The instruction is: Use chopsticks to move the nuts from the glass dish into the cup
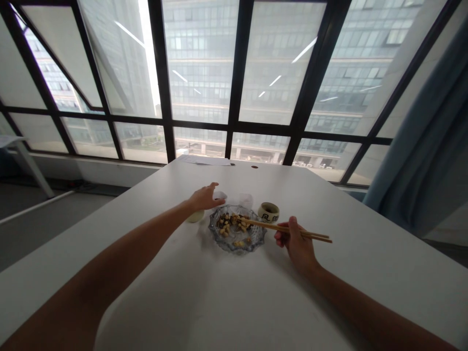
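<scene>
A scalloped glass dish (256,239) with several peanuts or beans (227,223) sits in the middle of the white table (204,292). My right hand (297,243) is closed on a pair of wooden chopsticks (270,226) whose tips reach into the dish. My left hand (205,197) reaches past the dish's left rim, fingers together, touching a small white cup (220,196). A pale green cup (195,217) stands under my left wrist. A small clear cup (245,199) and a cream cup with dark markings (268,211) stand behind the dish.
Papers (208,160) and a small dark round thing (254,166) lie at the table's far edge. Large black-framed windows (237,97) fill the back. A blue curtain (427,146) hangs at right. Another table's leg (32,168) shows at left.
</scene>
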The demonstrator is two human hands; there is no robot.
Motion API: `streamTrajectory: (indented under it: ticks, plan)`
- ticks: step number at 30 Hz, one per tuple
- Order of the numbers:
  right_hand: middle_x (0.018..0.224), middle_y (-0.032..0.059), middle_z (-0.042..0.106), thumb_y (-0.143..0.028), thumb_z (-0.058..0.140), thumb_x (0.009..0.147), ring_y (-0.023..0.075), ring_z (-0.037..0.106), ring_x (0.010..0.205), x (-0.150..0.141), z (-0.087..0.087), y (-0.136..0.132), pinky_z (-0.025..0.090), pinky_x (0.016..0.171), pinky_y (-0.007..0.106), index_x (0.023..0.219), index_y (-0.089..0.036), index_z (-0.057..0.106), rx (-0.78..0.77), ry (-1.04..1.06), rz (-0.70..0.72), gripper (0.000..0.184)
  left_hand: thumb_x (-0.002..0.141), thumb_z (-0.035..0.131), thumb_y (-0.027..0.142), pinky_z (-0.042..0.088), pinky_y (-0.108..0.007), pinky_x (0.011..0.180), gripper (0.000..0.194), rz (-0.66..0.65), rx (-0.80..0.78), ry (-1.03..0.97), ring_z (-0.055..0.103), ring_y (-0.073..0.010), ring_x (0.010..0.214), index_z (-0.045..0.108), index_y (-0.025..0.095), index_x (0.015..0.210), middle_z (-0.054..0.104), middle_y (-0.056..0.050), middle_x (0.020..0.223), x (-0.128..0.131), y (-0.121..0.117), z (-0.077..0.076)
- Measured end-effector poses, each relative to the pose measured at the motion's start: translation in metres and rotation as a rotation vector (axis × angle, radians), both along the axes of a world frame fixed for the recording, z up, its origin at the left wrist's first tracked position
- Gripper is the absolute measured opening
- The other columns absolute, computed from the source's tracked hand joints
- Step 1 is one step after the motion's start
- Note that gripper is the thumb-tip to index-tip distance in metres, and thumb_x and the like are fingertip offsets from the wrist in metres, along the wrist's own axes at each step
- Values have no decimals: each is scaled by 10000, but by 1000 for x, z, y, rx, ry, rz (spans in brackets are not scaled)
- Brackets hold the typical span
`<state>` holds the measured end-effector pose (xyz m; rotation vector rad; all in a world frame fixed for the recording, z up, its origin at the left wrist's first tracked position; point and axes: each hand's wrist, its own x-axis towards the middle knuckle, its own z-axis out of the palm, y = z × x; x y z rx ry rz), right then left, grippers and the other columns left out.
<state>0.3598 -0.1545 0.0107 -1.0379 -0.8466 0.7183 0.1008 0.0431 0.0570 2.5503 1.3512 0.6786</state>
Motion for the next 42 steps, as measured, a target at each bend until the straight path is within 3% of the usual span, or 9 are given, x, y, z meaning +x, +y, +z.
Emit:
streamTrajectory:
  ticks: [3, 8, 13, 19, 23, 27, 37, 42]
  plan:
    - [493, 39, 629, -799, 713, 713, 144, 558, 380, 0, 2, 0, 439, 353, 245, 712, -164, 651, 46, -66, -3, 639, 788, 733, 488, 522, -449, 969, 779, 1, -25, 84, 662, -358, 1175, 435, 163, 1430, 683, -190, 1279, 9, 4, 1]
    - [556, 37, 667, -651, 604, 925, 150, 600, 432, -6, 19, -3, 487, 397, 262, 776, -174, 675, 281, -387, 6, 504, 763, 758, 276, 488, -424, 1055, 726, -182, 247, 81, 588, -302, 1257, 451, 208, 1417, 613, -133, 1386, 6, -1, 5]
    - [571, 23, 674, -566, 552, 990, 148, 607, 460, -16, 41, 6, 511, 436, 269, 818, -194, 674, 407, -629, 65, 428, 804, 743, 296, 490, -449, 1055, 704, -210, 339, 86, 574, -306, 1253, 440, 209, 1434, 603, -132, 1390, 3, -10, 8]
    - [515, 25, 639, -643, 504, 979, 136, 565, 415, -13, 58, 23, 459, 403, 247, 737, -188, 677, 297, -755, 137, 544, 831, 733, 371, 486, -442, 1040, 678, -162, 328, 125, 598, -304, 1230, 452, 210, 1427, 622, -130, 1367, 4, -16, 6]
    - [495, 44, 623, -750, 493, 922, 135, 549, 405, -10, 70, 18, 430, 378, 239, 656, -177, 671, 165, -739, 221, 657, 840, 722, 423, 466, -432, 1058, 684, -122, 316, 161, 590, -303, 1252, 453, 197, 1426, 615, -128, 1393, 2, -19, 8]
    - [516, 51, 635, -794, 518, 875, 144, 565, 417, -13, 71, 12, 450, 385, 245, 671, -175, 660, 65, -695, 216, 666, 833, 722, 454, 466, -426, 1041, 690, -83, 304, 180, 612, -300, 1224, 454, 213, 1421, 636, -112, 1375, 2, -21, 13]
    - [557, 30, 621, -678, 440, 986, 133, 580, 426, -19, 71, 6, 475, 399, 240, 697, -190, 610, 92, -861, 324, 592, 811, 737, 502, 475, -426, 1016, 730, -17, 248, 233, 657, -320, 1182, 461, 211, 1420, 689, -120, 1293, 11, -30, 27]
    - [560, 34, 635, -684, 450, 980, 136, 597, 429, -16, 70, 4, 488, 398, 235, 685, -191, 619, 138, -875, 281, 598, 801, 749, 522, 485, -430, 1007, 767, -19, 224, 245, 665, -327, 1167, 453, 202, 1432, 691, -130, 1289, 11, -29, 27]
